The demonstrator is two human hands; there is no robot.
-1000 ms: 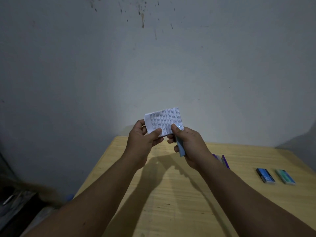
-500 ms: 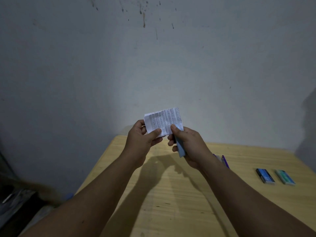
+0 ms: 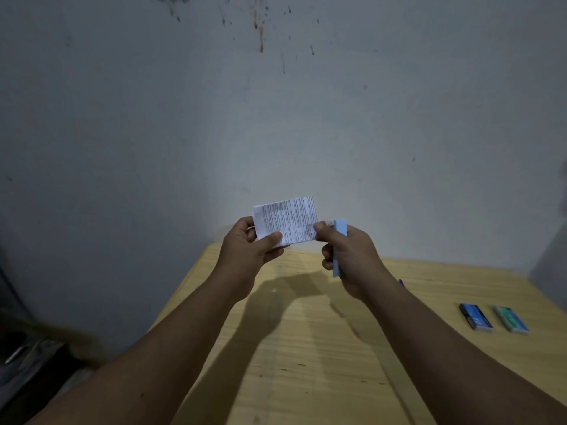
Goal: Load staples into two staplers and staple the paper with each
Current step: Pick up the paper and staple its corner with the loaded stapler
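Note:
A small folded printed paper is held up in front of the wall, above the far edge of the wooden table. My left hand pinches its lower left corner. My right hand grips a light blue stapler, held nearly upright, with its top end at the paper's right edge and my thumb against the paper's lower right corner. A sliver of a purple stapler shows on the table behind my right forearm, mostly hidden.
Two small staple boxes lie at the table's right side: a blue one and a green one beside it. A stained grey wall stands close behind the table. Dark clutter lies on the floor at the left.
My right hand has shifted to the right along the paper, and the blue stapler's top end now shows at the paper's right edge. The left hand has kept its hold.

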